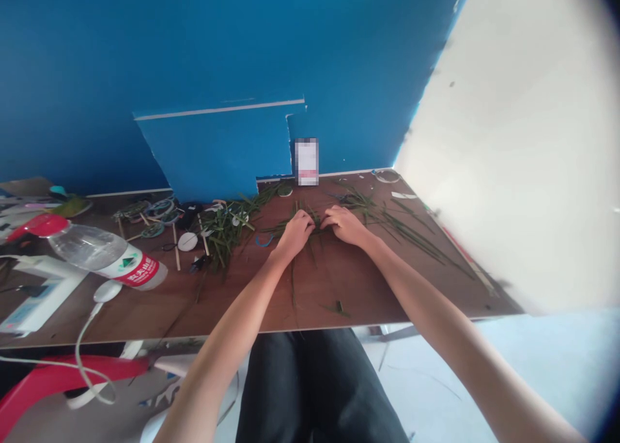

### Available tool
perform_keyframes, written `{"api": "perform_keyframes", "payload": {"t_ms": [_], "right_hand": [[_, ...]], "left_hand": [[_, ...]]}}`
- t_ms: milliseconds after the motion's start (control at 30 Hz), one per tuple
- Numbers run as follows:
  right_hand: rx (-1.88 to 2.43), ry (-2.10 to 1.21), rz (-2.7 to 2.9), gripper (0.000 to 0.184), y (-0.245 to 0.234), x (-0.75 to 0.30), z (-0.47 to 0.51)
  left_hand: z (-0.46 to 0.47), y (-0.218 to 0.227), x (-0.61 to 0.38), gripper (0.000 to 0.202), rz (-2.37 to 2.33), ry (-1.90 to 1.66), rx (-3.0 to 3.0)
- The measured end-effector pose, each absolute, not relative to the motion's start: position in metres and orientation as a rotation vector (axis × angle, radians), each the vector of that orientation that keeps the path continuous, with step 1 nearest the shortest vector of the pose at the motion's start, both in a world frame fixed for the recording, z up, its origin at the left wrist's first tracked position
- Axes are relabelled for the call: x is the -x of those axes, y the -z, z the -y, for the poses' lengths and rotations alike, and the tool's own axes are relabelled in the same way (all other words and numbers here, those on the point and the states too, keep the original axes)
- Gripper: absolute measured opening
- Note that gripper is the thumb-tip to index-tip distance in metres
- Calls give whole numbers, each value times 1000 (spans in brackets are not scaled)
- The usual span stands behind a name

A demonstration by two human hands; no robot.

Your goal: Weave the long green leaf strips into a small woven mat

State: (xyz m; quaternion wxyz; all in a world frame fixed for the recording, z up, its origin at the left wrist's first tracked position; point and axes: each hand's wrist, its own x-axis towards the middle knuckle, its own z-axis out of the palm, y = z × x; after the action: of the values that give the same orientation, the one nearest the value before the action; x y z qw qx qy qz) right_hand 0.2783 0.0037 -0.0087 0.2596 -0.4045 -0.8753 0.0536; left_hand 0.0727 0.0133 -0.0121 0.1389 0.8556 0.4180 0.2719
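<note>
Both my hands rest close together on the brown table (349,281), near its far middle. My left hand (296,230) has its fingers curled down onto thin green leaf strips (314,226) lying between the hands. My right hand (345,224) is likewise curled, its fingertips pinching the same strips. A single long strip (293,281) trails from under the left hand toward me. What exactly sits under the fingertips is too small to make out.
A pile of green leaves (225,230) lies left of the hands, more leaves (407,226) to the right. A clear water bottle with a red cap (97,252) lies on its side at left, beside a white device (39,294) and cable. A blue board (217,149) leans at the back.
</note>
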Motion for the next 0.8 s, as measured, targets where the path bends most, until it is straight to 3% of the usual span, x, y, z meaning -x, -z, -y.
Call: {"api": "perform_keyframes", "payload": {"t_ms": [300, 800], "right_hand": [[1131, -82, 2373, 40, 11, -278, -5], [1184, -93, 2396, 42, 10, -276, -2]], "left_hand": [[-16, 15, -75, 10, -1244, -778, -2451], [-20, 28, -82, 21, -1284, -642, -2673]]}}
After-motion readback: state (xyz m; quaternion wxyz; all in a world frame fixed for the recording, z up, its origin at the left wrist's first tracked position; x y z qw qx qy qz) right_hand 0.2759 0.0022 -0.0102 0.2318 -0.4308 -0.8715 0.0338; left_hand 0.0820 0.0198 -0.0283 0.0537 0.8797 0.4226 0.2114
